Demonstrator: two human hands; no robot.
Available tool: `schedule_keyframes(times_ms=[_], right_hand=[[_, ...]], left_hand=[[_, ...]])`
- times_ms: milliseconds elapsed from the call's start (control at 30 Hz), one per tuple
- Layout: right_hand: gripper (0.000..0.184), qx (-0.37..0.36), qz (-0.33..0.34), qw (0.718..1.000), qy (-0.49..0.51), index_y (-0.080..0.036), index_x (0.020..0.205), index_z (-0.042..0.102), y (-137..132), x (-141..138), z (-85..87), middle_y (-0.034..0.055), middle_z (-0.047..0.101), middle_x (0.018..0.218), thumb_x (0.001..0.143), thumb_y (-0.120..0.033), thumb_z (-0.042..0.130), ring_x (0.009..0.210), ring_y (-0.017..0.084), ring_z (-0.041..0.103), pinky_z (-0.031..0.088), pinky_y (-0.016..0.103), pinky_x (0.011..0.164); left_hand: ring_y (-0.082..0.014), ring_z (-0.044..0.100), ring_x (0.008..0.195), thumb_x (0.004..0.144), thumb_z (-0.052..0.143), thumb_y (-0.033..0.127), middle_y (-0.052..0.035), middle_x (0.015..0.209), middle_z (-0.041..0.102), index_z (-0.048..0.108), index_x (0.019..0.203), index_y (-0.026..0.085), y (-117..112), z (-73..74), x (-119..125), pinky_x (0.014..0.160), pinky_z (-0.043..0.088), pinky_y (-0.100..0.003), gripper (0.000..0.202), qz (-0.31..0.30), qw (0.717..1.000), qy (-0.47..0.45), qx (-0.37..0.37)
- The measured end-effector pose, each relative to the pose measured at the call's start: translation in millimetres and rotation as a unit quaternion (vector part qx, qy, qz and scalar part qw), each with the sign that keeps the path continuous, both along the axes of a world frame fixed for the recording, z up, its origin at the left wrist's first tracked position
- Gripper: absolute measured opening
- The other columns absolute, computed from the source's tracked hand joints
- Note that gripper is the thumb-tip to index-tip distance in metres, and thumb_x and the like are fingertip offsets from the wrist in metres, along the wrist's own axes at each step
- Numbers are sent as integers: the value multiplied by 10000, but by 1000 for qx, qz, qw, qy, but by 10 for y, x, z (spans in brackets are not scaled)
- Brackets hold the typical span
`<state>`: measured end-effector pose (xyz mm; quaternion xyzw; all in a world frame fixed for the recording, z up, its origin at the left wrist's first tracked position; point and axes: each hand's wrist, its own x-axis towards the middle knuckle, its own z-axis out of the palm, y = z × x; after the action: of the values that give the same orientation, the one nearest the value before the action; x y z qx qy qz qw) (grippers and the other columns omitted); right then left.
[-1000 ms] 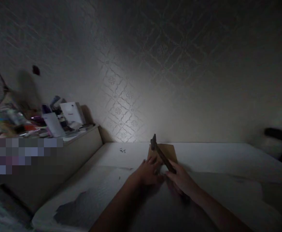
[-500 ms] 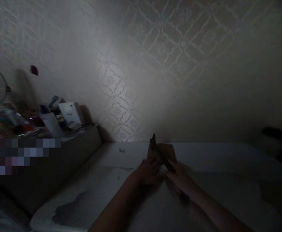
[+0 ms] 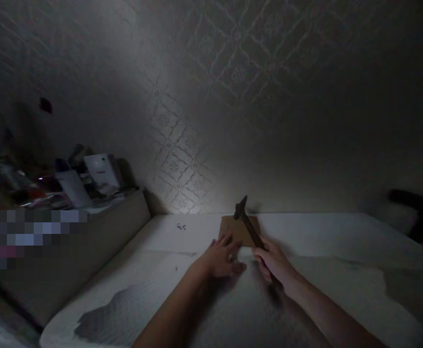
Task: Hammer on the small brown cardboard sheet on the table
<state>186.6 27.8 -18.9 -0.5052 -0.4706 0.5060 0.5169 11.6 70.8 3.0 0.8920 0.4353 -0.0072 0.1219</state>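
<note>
Far on the table (image 3: 305, 234), my right hand (image 3: 276, 263) grips a hammer (image 3: 250, 228) above the brown board (image 3: 241, 238), so a leftward slip could strike my left hand (image 3: 222, 258), spread over the board's near left.

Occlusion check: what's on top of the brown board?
Left hand lies partly over the brown board, near left; hammer crosses it, contact unclear. Whatever they cover can't be seen.

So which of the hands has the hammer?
The right hand grips the hammer; the left hand, without one, covers part of the brown board.
</note>
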Motion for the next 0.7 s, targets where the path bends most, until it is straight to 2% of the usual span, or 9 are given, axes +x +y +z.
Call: schedule_keyframes(times_ms=[133, 233, 267, 400, 700], right_hand=[[268, -43, -55, 997, 45, -192, 890, 562, 11, 56, 27, -131, 396, 446, 634, -267, 580, 282, 49, 303, 213, 176, 296], [80, -78, -81, 990, 82, -203, 733, 501, 6, 80, 60, -119, 386, 428, 680, -208, 560, 289, 38, 302, 209, 157, 302], [77, -86, -83, 989, 91, -204, 688, 473, 5, 89, 76, -113, 386, 422, 705, -188, 547, 292, 33, 303, 212, 149, 305], [213, -121, -83, 981, 126, -202, 613, 430, 15, 124, 153, -100, 388, 404, 803, -119, 480, 278, 31, 290, 211, 142, 293], [410, -198, -74, 961, 180, -188, 504, 399, 2, 171, 274, -85, 327, 343, 903, -99, 425, 268, 15, 273, 206, 107, 298]], left_hand=[[-367, 171, 1477, 852, 547, 628, -139, 1620, 185, 293, 1533, 260, 11, -17, -3, 1147, 204, -614, 815, 1, 1000, -1, 0], [-366, 173, 1477, 845, 555, 636, -139, 1620, 186, 292, 1535, 262, 16, -31, -10, 1150, 209, -606, 828, -2, 1000, -11, 5], [-364, 168, 1479, 847, 551, 639, -143, 1620, 184, 292, 1536, 256, 14, -31, -10, 1152, 207, -603, 830, -3, 1000, -13, 5], [-361, 156, 1481, 852, 546, 637, -146, 1622, 169, 286, 1540, 247, -3, -6, -3, 1159, 189, -601, 833, 5, 1000, -6, -3], [-359, 114, 1487, 858, 558, 611, -135, 1631, 125, 273, 1547, 252, -9, 12, -1, 1169, 163, -584, 827, 14, 1000, 1, -16]])
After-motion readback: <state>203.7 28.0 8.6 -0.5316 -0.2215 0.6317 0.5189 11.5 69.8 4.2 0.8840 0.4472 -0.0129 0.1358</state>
